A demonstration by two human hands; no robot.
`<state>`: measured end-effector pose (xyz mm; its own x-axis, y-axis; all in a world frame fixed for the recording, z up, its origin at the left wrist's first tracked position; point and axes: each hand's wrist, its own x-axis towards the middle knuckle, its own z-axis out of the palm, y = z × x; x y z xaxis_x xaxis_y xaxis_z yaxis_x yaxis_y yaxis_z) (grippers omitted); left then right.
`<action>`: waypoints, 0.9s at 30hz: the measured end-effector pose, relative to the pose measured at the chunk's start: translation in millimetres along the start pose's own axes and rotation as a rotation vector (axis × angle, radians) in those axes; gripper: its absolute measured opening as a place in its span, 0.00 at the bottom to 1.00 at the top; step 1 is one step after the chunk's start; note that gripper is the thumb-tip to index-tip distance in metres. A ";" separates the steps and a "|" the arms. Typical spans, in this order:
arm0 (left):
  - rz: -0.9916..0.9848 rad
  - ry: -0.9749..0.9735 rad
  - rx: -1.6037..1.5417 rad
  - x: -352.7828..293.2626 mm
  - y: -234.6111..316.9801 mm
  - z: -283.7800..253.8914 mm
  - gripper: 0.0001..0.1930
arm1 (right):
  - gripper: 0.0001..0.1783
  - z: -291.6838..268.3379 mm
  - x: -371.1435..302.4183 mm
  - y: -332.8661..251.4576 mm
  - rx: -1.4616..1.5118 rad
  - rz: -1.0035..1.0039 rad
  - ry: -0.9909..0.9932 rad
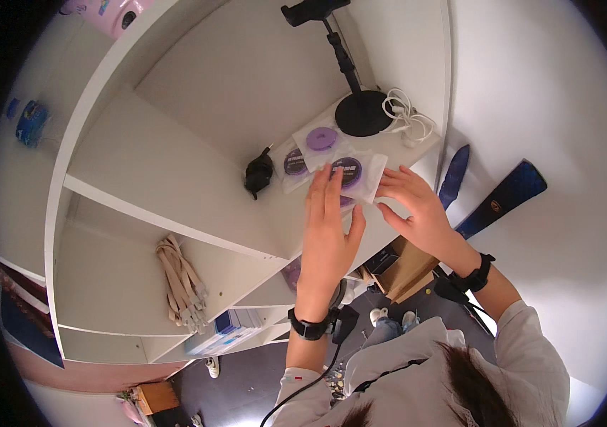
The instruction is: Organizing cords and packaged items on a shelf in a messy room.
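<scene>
Several clear plastic packets with round purple discs lie overlapping on a white shelf [285, 220]. The front packet [369, 178] holds a disc with a dark printed face [347, 172]. Behind it is a packet with a plain purple disc [322, 138], and to its left another dark-faced disc [295, 162] shows. My left hand [328, 224] rests its outstretched fingertips on the front packet, thumb apart. At that packet's right edge, my right hand [421, 210] touches with extended fingers, its thumb held away. Part of another purple disc shows beneath the front packet.
Behind the packets stand a black phone stand [364, 112] and a coiled white cable [410, 117]. A black corded item [258, 173] lies to the left. Beige straps [179, 277] lie in a lower compartment. Right of the shelf are dark blue objects [502, 198] and a cardboard box [408, 269].
</scene>
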<state>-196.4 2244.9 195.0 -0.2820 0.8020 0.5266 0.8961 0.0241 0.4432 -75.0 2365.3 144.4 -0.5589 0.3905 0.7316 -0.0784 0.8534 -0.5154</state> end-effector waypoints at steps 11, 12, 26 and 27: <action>0.063 0.044 0.136 -11.1 -28.8 5.3 0.25 | 0.26 4.0 11.4 -17.2 -0.113 0.115 0.003; 0.107 0.059 0.130 -11.7 -31.7 5.0 0.24 | 0.27 5.0 12.9 -15.8 -0.168 0.068 0.014; 0.031 0.160 -0.007 -14.5 -36.2 7.7 0.29 | 0.14 0.3 23.9 -8.4 0.144 0.318 0.082; 0.008 0.163 -0.019 -15.1 -36.6 8.5 0.31 | 0.13 -0.4 25.8 -6.7 0.156 0.288 0.086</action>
<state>-222.0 2237.0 164.7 -0.3285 0.6944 0.6402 0.8923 0.0060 0.4514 -88.6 2369.8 166.9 -0.5050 0.6415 0.5775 -0.0566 0.6430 -0.7638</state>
